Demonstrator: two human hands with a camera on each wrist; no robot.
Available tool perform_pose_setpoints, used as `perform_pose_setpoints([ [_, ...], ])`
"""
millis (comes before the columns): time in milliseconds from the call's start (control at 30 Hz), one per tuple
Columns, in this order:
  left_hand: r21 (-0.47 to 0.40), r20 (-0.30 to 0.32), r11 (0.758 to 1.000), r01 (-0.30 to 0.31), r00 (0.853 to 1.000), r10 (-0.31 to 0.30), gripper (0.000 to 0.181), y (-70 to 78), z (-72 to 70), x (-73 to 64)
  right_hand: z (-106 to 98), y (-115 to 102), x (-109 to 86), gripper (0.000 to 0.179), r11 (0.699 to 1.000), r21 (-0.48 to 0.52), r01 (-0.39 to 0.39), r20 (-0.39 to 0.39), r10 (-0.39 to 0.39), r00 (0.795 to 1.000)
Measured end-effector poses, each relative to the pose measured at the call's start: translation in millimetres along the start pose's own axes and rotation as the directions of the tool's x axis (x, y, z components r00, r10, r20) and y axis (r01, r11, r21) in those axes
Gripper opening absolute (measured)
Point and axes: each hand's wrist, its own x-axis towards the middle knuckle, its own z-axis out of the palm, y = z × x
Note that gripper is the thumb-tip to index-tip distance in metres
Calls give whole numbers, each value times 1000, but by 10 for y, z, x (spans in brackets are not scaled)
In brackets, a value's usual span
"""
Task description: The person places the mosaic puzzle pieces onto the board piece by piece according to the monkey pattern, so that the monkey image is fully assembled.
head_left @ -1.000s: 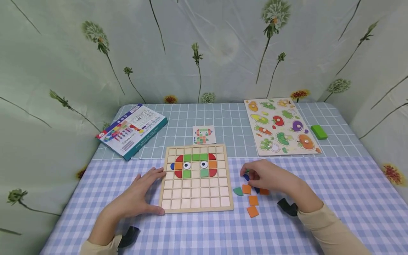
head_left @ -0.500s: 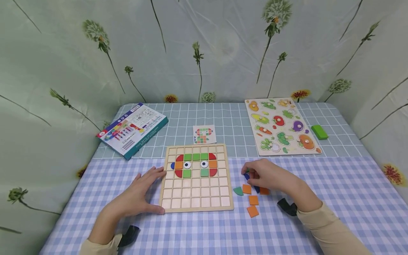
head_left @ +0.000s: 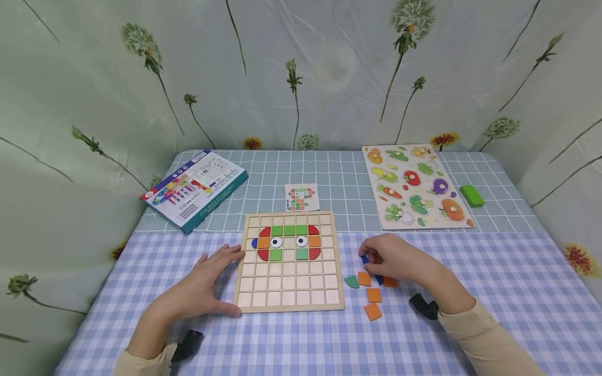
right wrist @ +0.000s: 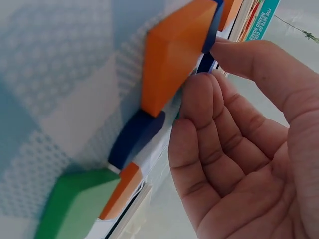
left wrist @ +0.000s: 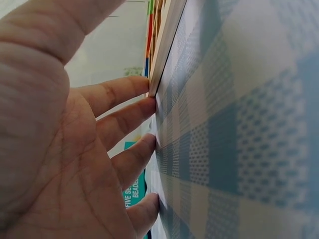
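Note:
A wooden grid board lies in front of me, with red, green, orange and eye tiles and a blue piece set in its upper half. My left hand is spread along the board's left edge, fingertips and thumb touching it. To the right of the board, my right hand pinches a small blue piece between thumb and fingers. Around that hand lie orange square tiles, a green rounded piece and another blue piece, partly hidden by the hand.
Behind the board lies a pattern card. A flat box rests at the back left. A vegetable knob puzzle and a green block are at the back right. Behind the table hangs a floral curtain.
My right hand has shifted very slightly to the right, still pinching the blue piece. A bit of green seen at its fingertips earlier no longer shows. The left hand stays at the board's edge.

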Motion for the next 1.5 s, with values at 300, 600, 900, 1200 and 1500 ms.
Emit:
perform_pose_setpoints([
  [300,-6,9,1000,-6,1000,6,122,-5,-29,-1,-71,-126,156,18,997,-48,58,-78,-61,995],
  [600,-13,25,1000,-4,1000,4,122,33,-31,25,-57,-274,462,18,985,-156,75,-91,-90,992],
  [900,-21,26,1000,-17,999,18,121,38,-3,31,-27,-358,620,20,975,-196,109,-84,-128,988],
  [1200,15,12,1000,-16,1000,16,121,77,11,40,-37,-391,673,22,975,-200,94,-75,-111,991],
  [1500,37,18,999,-10,1000,10,121,105,4,40,-17,-379,713,24,973,-199,116,-70,-132,989],
])
